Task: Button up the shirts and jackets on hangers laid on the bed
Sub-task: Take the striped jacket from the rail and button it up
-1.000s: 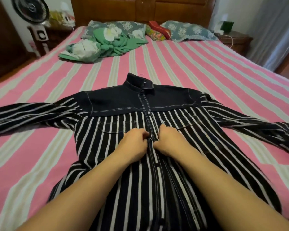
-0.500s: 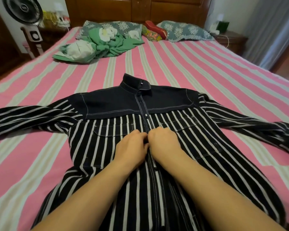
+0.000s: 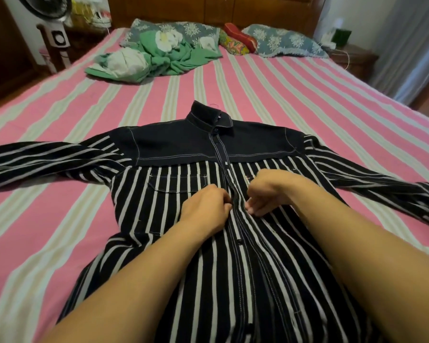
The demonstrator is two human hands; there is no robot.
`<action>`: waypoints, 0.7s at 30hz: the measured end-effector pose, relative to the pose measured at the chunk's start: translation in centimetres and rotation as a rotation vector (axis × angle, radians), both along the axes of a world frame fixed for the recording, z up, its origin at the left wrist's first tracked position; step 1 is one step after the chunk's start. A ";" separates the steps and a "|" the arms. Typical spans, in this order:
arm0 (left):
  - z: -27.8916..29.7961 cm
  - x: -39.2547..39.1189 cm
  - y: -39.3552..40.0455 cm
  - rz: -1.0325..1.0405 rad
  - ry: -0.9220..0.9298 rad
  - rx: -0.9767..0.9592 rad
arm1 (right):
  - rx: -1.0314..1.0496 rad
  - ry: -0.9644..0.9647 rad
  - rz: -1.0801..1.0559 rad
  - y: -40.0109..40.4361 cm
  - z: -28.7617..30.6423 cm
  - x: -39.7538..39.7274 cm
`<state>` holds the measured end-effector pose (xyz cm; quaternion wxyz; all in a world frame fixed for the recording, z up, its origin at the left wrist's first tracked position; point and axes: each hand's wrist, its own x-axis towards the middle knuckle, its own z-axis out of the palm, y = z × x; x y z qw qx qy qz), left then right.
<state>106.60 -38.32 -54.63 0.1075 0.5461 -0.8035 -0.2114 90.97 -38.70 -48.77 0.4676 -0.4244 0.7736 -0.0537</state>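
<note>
A dark shirt (image 3: pixel 174 149) with white stripes and a plain navy yoke lies face up on the bed, sleeves spread wide, collar pointing away from me. Its top buttons are closed along the placket (image 3: pixel 235 219). My left hand (image 3: pixel 206 211) pinches the left edge of the placket at chest height with curled fingers. My right hand (image 3: pixel 268 191) is just right of the placket, fingers curled, fingertips pinching the cloth edge. A dark button (image 3: pixel 238 241) shows on the placket below my hands. The hanger is hidden inside the shirt.
The bed (image 3: pixel 295 95) has a pink and pale striped sheet. A crumpled green and white cloth (image 3: pixel 154 58) lies near the pillows (image 3: pixel 282 40) at the headboard. A fan (image 3: pixel 52 18) stands at the left, a nightstand (image 3: pixel 352 55) at the right.
My hands were pressed together on the placket; now the right hand has drawn apart to the right and turned, opening a gap. The view has tilted slightly.
</note>
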 end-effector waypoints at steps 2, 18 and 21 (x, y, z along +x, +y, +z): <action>0.3 -0.5 -0.5 0.017 -0.030 0.015 | -0.040 -0.111 -0.039 0.8 -0.2 -0.4; 0.6 0.0 0.0 0.132 0.139 0.115 | -0.303 0.599 0.339 3.4 -2.4 3.3; 1.0 -0.3 0.4 0.133 0.115 0.108 | -0.320 0.576 0.276 3.0 -2.4 2.8</action>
